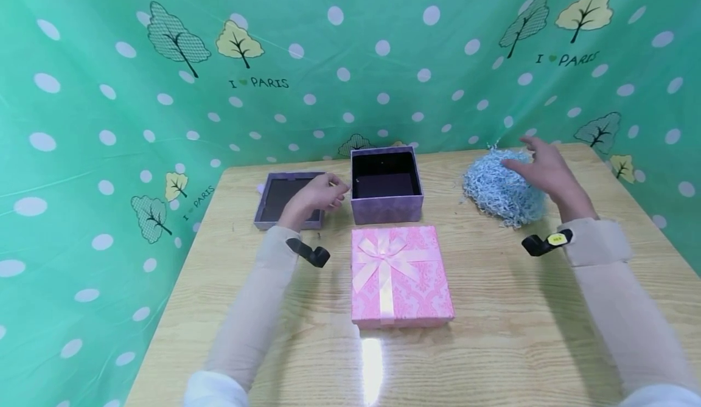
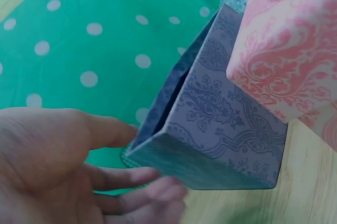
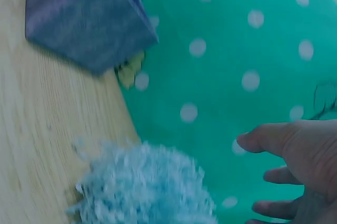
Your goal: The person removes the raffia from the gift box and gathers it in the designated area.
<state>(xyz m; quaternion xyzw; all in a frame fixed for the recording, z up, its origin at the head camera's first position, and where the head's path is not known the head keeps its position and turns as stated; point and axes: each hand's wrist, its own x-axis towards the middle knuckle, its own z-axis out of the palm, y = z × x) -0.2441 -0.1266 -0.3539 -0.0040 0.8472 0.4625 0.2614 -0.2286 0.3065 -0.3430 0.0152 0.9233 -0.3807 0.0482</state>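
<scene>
Thumb and fingers of my right hand (image 1: pixel 547 166) stand apart, loosely bent, at two o'clock from the middle of the heap of light-blue shredded paper (image 1: pixel 493 185). From my right wrist, a gap shows between my fingertips and the shreds. My left hand (image 1: pixel 317 195) is relaxed too, its thumb parted from the loosely curled fingers. It sits at nine o'clock from the purple patterned box (image 1: pixel 386 210), just beside the wall on that side; I cannot tell whether my fingertips touch it.

Taking that purple box as the centre of the dial, with twelve towards the green curtain (image 1: pixel 350 36), the shredded paper lies at three o'clock, well apart, with stray bits around its left edge. Between eight and nine o'clock lies a shallow purple lid (image 1: pixel 282 199), its dark inside facing up; from my head, my left hand overlaps its right part. At six o'clock, near the purple box, is a pink damask-patterned gift box (image 1: pixel 418 294), its pale pink ribbon bow (image 1: pixel 382 258) set towards ten o'clock on the top. The purple box stands upright, its black interior showing from above. All of these rest on the wood-grain table (image 1: pixel 493 309), and beige sleeves (image 1: pixel 619 309) cover my forearms.
</scene>
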